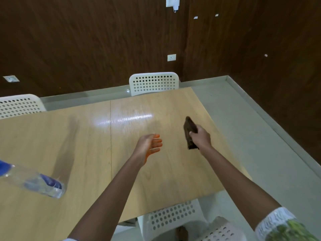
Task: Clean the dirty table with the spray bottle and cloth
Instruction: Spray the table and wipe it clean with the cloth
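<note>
The bottle [33,181] at the left is cut off by the frame edge: I see its clear body, a blue band and a blue top, all blurred, and I can't tell whether that top is a spray head. It looks tilted over the table [73,146], but the blur keeps me from saying whether it touches the wood. Its label shows no writing I can read.

My right hand [200,137] is closed around the cloth [190,132], a dark brown folded piece that sticks out above and below my fist. My fingers are wrapped behind it, so only the thumb and knuckles show. The cloth is over the right part of the table, near its right edge; whether its lower end touches the wood I cannot tell.

My left hand [150,145] is near the middle of the table, palm turned up and inward, fingers apart and loosely curved, gripping nothing. The fingertips [157,136] are tinted orange.

A bright glare lies on the wood beyond my hands. White perforated chairs [153,83] stand at the far side, one half cut off at the left, another partly hidden under the near edge. My right sleeve [278,221] is blurred at the corner.
</note>
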